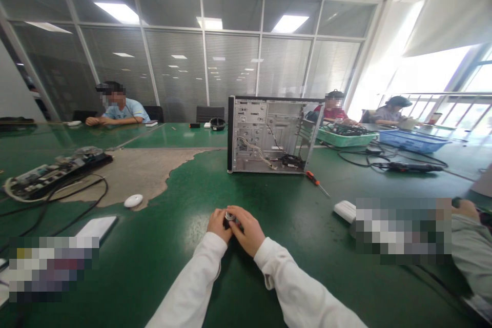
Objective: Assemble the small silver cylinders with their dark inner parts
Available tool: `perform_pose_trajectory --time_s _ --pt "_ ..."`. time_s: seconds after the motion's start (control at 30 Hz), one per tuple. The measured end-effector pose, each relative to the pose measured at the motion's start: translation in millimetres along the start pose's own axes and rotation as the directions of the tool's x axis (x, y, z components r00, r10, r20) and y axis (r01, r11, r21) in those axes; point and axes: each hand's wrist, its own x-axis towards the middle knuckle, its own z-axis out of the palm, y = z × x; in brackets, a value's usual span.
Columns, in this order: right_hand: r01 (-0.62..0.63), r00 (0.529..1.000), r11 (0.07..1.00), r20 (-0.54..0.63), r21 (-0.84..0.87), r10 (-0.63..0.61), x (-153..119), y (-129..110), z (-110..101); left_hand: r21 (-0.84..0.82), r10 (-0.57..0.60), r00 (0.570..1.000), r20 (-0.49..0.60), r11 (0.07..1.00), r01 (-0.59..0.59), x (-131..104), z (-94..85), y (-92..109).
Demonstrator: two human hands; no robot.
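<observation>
My left hand [219, 224] and my right hand [249, 230] meet just above the green table [192, 189], below the middle of the view. Between their fingers is a small round object [230, 217], silvery on top and darker beneath; its kind is too small to make out. Both hands are closed around it, and the fingers hide most of its sides. Beyond them stands an open computer case [249, 136] with loose cables and a black part inside. By its lower right corner lies an orange-and-black screwdriver [313, 178].
Left: a power strip [65, 177] with cords, a white round lid [133, 201] and a phone-like slab [103, 225]. Right: a green basket [342, 138] of cables, a blue basket [413, 142], a black tool [413, 166]. A grey sleeve [474, 246] is close by; several people sit around.
</observation>
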Motion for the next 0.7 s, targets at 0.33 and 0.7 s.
perform_pose_trajectory --time_s 0.33,0.7 --pt "-0.055 0.989 0.995 -0.133 0.079 0.065 3.4 -0.7 -5.2 -0.043 0.142 0.989 -0.046 0.989 -0.144 -2.4 -4.7 5.7" --pt "0.017 0.977 1.0 -0.213 -0.008 -0.018 4.8 0.5 -10.5 -0.004 0.12 0.993 -0.021 0.993 -0.12 -2.3 -7.0 10.2"
